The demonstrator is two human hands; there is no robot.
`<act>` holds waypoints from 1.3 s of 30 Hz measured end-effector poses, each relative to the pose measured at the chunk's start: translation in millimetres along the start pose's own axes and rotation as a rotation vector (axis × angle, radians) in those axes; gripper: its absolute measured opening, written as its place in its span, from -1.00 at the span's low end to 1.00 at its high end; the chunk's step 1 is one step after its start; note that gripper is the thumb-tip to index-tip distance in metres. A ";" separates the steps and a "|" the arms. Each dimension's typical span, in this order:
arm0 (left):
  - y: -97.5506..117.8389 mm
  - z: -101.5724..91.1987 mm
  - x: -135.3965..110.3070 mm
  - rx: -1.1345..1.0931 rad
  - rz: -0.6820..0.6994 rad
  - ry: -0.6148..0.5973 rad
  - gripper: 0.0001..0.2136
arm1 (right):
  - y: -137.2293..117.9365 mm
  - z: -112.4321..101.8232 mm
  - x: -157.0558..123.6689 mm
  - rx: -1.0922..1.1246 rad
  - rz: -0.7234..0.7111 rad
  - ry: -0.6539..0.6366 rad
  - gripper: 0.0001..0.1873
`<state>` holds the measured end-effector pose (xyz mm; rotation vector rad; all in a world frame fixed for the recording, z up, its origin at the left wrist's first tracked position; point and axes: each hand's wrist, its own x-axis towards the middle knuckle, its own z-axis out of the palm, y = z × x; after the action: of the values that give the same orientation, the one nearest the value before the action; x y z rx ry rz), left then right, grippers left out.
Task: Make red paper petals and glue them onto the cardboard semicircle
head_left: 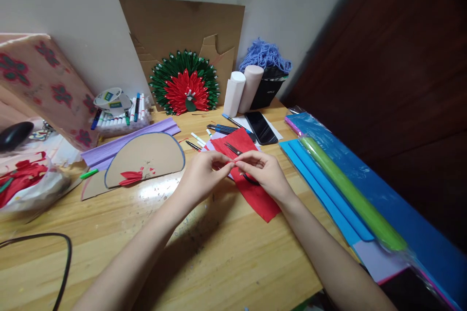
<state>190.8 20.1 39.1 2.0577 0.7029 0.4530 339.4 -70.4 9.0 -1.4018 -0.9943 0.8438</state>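
My left hand (211,170) and my right hand (262,172) meet fingertip to fingertip over the desk. Both are closed in a pinch on a tiny red piece (233,162), mostly hidden by the fingers; it looks like red paper. Below my right hand lies a sheet of red crepe paper (260,201). Scissors (233,148) rest on that sheet, their handles partly covered by my right hand. To the left, a half-round cardboard piece (146,153) with a blue edge carries a few red petals (130,178) along its straight side.
A green and red peacock-like craft (188,82) leans against cardboard (175,19) at the wall. A phone (261,128), pens and white rolls (234,95) stand or lie behind my hands. Blue and green paper rolls (350,189) line the right edge. A bag of red scraps (25,180) sits left.
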 end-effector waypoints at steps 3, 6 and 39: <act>-0.5 -1.2 0.1 0.063 0.034 0.017 -0.82 | 2.6 -0.1 -0.3 -0.026 -0.053 0.006 -0.88; 1.5 -4.1 -0.8 0.104 0.082 0.003 -0.84 | 3.9 0.5 -1.7 -0.070 -0.104 0.010 -0.88; 1.9 -10.7 0.8 -0.055 0.051 0.051 -0.82 | 1.8 3.0 -5.4 -0.171 -0.176 0.115 -0.89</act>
<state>186.0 26.5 46.5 2.0220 0.6624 0.5502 334.7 -74.3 6.6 -1.4650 -1.1028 0.5524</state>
